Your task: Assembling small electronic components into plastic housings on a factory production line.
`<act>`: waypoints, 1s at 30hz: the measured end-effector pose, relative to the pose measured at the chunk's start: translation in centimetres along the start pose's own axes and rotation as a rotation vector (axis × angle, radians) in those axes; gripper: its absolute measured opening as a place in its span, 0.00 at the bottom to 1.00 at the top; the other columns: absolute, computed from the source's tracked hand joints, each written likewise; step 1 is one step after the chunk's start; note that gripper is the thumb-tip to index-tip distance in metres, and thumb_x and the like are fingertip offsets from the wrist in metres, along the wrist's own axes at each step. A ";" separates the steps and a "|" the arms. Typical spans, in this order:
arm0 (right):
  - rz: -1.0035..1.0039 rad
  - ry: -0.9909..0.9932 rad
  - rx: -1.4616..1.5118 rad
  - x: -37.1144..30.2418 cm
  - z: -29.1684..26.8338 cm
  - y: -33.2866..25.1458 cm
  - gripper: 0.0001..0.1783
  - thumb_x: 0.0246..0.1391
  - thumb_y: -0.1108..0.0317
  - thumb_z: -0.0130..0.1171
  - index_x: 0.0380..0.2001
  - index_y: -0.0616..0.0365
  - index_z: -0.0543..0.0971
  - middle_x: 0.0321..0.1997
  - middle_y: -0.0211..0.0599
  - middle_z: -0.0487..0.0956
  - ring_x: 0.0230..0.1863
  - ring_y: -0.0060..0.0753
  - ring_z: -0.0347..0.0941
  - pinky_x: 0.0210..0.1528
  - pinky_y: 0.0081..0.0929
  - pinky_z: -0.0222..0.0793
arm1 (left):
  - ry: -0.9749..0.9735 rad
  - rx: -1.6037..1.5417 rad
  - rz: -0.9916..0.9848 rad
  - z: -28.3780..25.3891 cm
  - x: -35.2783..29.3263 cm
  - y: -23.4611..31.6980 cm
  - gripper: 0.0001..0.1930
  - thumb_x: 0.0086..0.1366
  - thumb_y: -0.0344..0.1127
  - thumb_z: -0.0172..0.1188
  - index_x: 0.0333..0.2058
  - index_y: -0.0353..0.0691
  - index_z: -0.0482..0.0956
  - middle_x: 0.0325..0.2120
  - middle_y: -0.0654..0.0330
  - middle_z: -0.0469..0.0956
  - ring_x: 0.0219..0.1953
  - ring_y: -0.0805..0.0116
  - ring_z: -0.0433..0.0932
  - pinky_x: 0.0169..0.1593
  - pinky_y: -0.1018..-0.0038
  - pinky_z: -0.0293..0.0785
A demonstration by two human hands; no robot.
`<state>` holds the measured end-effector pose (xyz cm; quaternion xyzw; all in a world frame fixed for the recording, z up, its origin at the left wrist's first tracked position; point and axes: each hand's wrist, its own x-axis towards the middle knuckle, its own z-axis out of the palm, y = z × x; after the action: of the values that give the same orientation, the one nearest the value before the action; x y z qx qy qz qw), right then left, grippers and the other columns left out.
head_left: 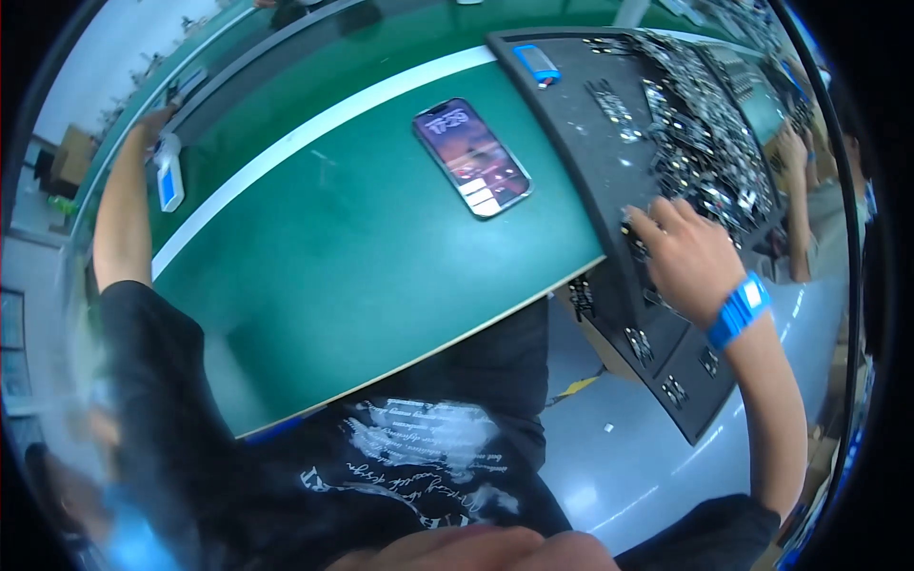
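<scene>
Reaching over the black tray (592, 143), the right hand (687, 259) is held with bent fingers pointed down at the near edge of the heaped parts (709, 143); whether one is pinched there cannot be told, as the fingertips are partly hidden. The left hand (157, 122) is stretched to the far left, just beyond a white device (169, 181); its fingers are too small and blurred for their spread to be told. Between the hands, a phone (473, 157) is laid on the green table (333, 276). The parts are seen as small, dark and shiny; each is judged light, stiff and rather slippery, easily snagged on its neighbours, and best taken by its long sides between thumb and forefinger, with ends left unpressed in case they are fragile.
</scene>
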<state>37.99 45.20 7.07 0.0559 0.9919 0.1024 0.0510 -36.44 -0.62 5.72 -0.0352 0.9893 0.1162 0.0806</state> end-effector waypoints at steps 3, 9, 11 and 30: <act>-0.014 0.004 -0.088 1.0 1.2 0.6 0.18 0.50 0.74 0.57 0.47 0.60 0.75 0.42 0.41 0.75 0.48 0.43 0.74 0.46 0.40 0.77 | -0.084 0.064 -0.193 2.2 -4.7 -6.6 0.45 0.53 0.73 0.61 0.63 0.51 0.68 0.62 0.49 0.68 0.56 0.51 0.74 0.50 0.48 0.74; -0.001 -0.123 0.093 4.0 -0.5 2.3 0.20 0.46 0.75 0.60 0.45 0.62 0.74 0.43 0.44 0.76 0.48 0.46 0.75 0.45 0.42 0.75 | 0.143 0.096 0.173 2.8 -10.5 -9.8 0.42 0.52 0.57 0.71 0.61 0.40 0.70 0.48 0.40 0.78 0.50 0.52 0.80 0.51 0.56 0.76; -0.033 -0.045 0.178 5.1 0.3 3.6 0.20 0.47 0.75 0.60 0.46 0.63 0.74 0.43 0.45 0.76 0.47 0.48 0.76 0.46 0.43 0.75 | 0.240 0.203 0.476 3.9 -13.5 -7.9 0.41 0.53 0.54 0.70 0.62 0.42 0.68 0.44 0.48 0.81 0.46 0.56 0.80 0.51 0.61 0.75; -0.344 0.538 1.371 19.5 0.4 -24.3 0.24 0.62 0.66 0.54 0.58 0.69 0.69 0.44 0.56 0.76 0.44 0.61 0.74 0.45 0.44 0.72 | -0.328 -0.659 0.794 12.5 -37.3 1.3 0.21 0.62 0.32 0.62 0.53 0.36 0.77 0.41 0.54 0.82 0.43 0.67 0.81 0.49 0.71 0.76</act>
<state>16.28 24.01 -0.14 -0.1073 0.8063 -0.5369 -0.2236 2.04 5.50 0.25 0.3366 0.8122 0.4457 0.1687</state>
